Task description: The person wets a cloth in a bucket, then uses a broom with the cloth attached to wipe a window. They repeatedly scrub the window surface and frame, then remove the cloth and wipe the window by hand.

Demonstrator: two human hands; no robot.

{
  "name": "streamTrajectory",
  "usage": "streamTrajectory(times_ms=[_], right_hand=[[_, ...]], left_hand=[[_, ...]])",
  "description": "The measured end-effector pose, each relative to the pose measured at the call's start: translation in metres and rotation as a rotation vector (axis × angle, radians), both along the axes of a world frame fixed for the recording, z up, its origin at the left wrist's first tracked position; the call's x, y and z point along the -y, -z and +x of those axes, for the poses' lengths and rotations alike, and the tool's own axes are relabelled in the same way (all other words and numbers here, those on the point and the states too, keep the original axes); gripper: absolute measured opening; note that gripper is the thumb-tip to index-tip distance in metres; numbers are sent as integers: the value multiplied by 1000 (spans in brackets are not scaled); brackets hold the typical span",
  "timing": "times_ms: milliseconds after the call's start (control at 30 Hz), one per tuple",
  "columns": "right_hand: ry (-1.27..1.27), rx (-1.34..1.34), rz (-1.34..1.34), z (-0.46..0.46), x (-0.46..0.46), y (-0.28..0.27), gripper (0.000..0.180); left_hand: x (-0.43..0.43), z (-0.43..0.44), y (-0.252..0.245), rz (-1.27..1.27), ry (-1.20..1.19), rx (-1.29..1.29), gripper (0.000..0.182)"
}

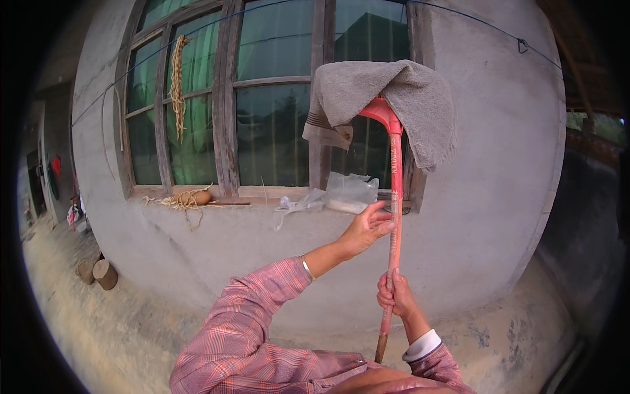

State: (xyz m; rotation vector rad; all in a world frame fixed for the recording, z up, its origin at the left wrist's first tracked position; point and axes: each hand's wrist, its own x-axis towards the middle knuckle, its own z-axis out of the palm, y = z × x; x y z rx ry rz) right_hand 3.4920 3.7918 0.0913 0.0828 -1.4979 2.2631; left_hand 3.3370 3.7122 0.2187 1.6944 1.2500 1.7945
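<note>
A long pole [396, 182] with a worn pink-red sleeve bearing writing stands nearly upright before me. My right hand [396, 294] grips it low down, fingers wrapped around. Higher up, my left hand [366, 230] is at the pole's left side with its fingers apart; whether the fingertips touch the pole I cannot tell. On top, a red plastic head [381, 115] carries a draped grey towel [418, 108], whose folds hide most of that head. The towel hangs down on both sides in front of the window [273, 133].
Plastic bags [352, 191] and a brownish gourd-like object [197, 197] with dry strands lie on the windowsill [241, 202]. A braided bundle [177, 88] hangs by the panes. A blue line [221, 19] crosses overhead. Wooden stumps [105, 274] stand at left by the grey wall [492, 147].
</note>
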Motion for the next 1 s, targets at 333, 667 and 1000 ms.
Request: streamTrajectory(times_ms=[333,667,1000], right_hand=[[34,65,395,-23,21,33,29],[146,293,434,-4,38,180,36],[294,267,283,-165,74,161,37]], left_hand=[[-31,-40,-38,301,-293,259,23],[7,-183,-118,446,-595,215,18],[25,-287,-114,336,-513,87,57]])
